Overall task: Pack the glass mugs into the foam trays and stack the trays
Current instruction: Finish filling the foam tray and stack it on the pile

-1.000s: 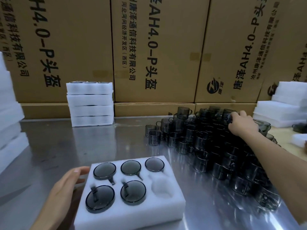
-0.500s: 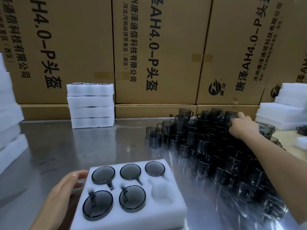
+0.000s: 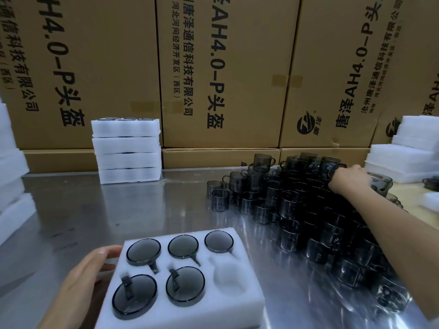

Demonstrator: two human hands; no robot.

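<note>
A white foam tray [image 3: 249,302] lies at the near edge of the steel table, with several smoky glass mugs sunk in its pockets. Its front right pocket [image 3: 229,277] holds nothing. My left hand [image 3: 80,286] rests flat against the tray's left side, fingers straight. A big heap of dark glass mugs [image 3: 308,210] covers the table's right half. My right hand [image 3: 349,179] reaches to the far top of the heap, fingers curled round a mug [image 3: 336,168] there.
Several packed foam trays [image 3: 127,150] are stacked at the back left of the steel table [image 3: 142,210]. More white foam sits at the left edge [image 3: 11,174] and at the back right [image 3: 403,153]. Tall cardboard boxes [image 3: 225,67] wall off the back.
The view has shifted slightly. My right hand stays at the top of the mug heap and my left hand stays against the tray.
</note>
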